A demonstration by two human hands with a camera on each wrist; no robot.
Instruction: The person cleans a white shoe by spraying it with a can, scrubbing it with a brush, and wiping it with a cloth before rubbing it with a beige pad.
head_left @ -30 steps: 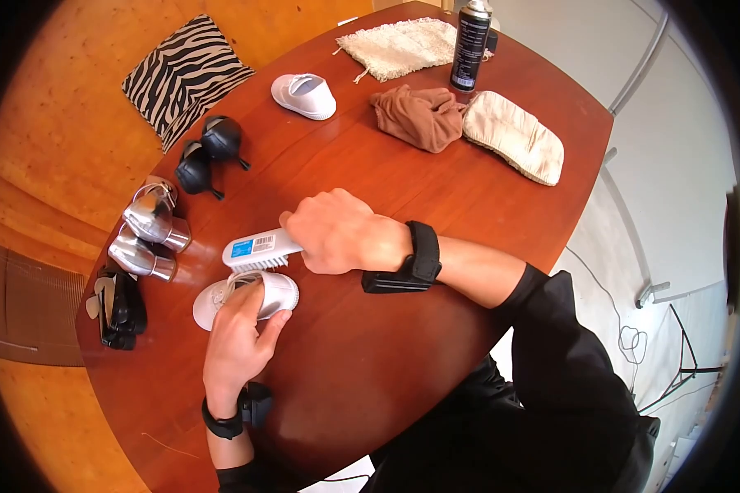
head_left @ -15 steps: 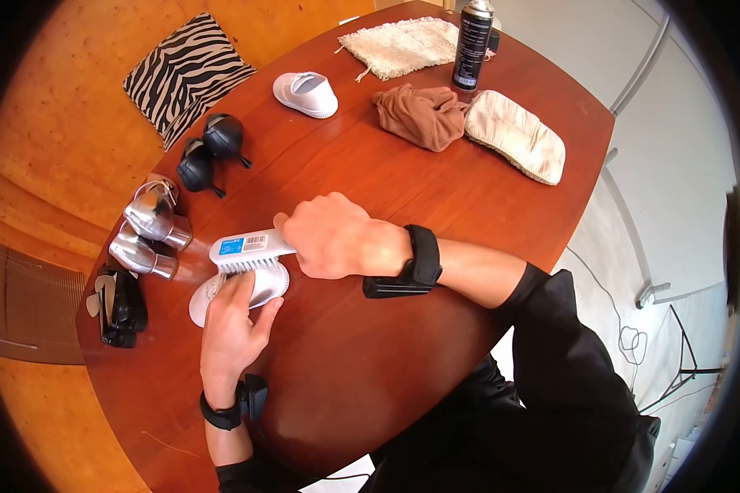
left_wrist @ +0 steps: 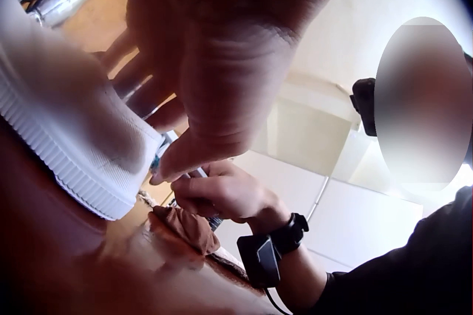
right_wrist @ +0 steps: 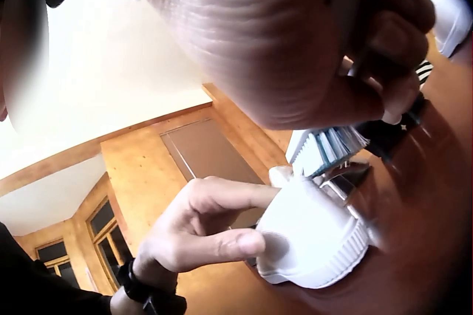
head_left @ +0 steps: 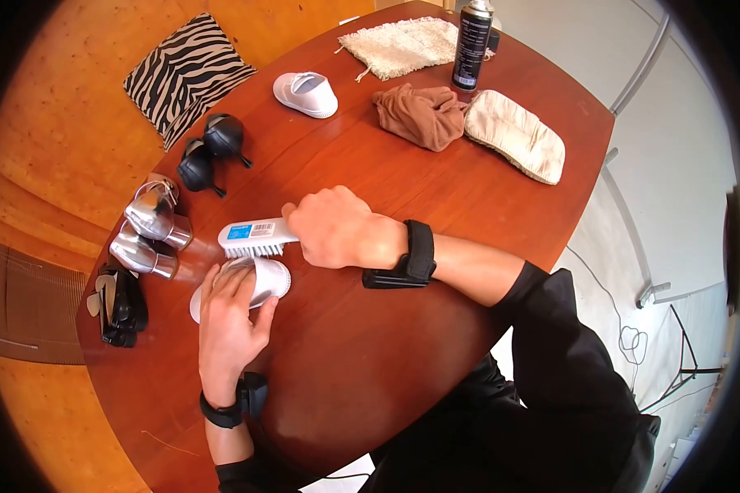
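My left hand (head_left: 228, 329) holds a white slip-on shoe (head_left: 270, 281) against the table, its fingers over the top of the shoe near the opening and its thumb by the near side. In the right wrist view the thumb and index finger of the left hand (right_wrist: 199, 230) meet the white shoe (right_wrist: 314, 234). My right hand (head_left: 337, 228) grips the handle of a white brush (head_left: 251, 234) with a blue label. The bristles point down, right at the far side of the shoe. In the right wrist view the bristles (right_wrist: 332, 150) show beside the shoe.
Silver heels (head_left: 144, 251), black heels (head_left: 197, 164) and black sandals (head_left: 119, 306) line the left edge. Farther back are a second white shoe (head_left: 306, 94), a brown cloth (head_left: 419, 117), a cream pad (head_left: 514, 137), a fringed cloth (head_left: 399, 47) and a spray can (head_left: 472, 49).
The brush moved left over the shoe, then back right to the shoe's far side. The left fingers came up out of the opening onto the top, and the shoe shifted slightly left.
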